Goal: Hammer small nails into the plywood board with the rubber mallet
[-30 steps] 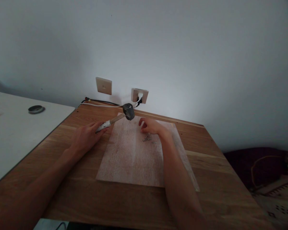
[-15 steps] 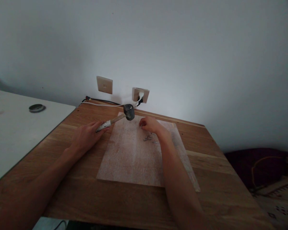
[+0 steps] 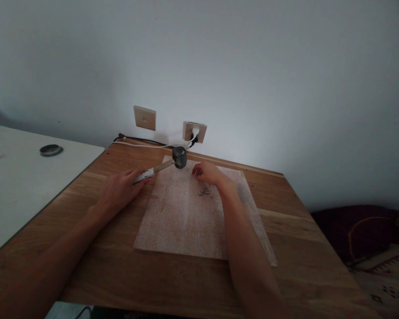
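My left hand [image 3: 118, 191] grips the pale handle of a hammer [image 3: 166, 163], whose dark head hangs just above the far edge of a light wooden board [image 3: 182, 217] on the brown table [image 3: 119, 274]. My right hand [image 3: 209, 173] rests on the board near the hammer head, fingers pinched on something too small to name. Several small nails [image 3: 206, 192] lie loose on the board right beside that hand.
A white table [image 3: 16, 186] with a dark round lid [image 3: 51, 149] adjoins on the left. A wall switch [image 3: 145, 118] and a socket [image 3: 194, 131] with a white plug and cables sit behind the table. Dark cushions [image 3: 362, 230] lie at the right.
The hammer head has dropped slightly toward the board. My right hand's fingers have drawn together into a pinch near the hammer head.
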`<move>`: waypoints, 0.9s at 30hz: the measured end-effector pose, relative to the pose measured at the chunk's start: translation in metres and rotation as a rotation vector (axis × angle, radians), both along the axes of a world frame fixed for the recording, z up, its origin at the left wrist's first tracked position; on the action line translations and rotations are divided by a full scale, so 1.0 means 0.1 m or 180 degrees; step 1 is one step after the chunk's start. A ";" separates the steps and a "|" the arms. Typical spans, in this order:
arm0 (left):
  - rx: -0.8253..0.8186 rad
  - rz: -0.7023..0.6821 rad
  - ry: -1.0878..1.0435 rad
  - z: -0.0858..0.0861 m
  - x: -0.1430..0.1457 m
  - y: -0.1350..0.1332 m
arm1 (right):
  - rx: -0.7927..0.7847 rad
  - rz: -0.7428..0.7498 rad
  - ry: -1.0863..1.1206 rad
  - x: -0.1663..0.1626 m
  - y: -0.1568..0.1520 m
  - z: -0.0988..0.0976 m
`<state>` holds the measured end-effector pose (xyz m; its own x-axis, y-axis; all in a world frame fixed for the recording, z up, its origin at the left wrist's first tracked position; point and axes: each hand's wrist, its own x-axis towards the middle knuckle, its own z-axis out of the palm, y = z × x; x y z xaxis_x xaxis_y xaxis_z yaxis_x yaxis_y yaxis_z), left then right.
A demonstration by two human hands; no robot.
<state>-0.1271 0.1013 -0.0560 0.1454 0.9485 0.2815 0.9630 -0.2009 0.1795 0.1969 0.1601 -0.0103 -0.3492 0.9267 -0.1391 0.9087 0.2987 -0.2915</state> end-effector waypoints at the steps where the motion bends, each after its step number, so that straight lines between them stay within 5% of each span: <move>1: -0.0003 -0.0004 0.0009 -0.01 0.00 0.00 | 0.0013 -0.0005 -0.0013 0.00 0.00 -0.01; 14: 0.0102 -0.0008 -0.0018 -0.02 -0.01 0.01 | 0.0817 -0.0209 0.0688 -0.05 0.08 -0.14; 27: 0.0117 0.0150 -0.0298 0.08 0.07 -0.04 | 0.0872 -0.0289 0.1096 -0.24 0.11 -0.31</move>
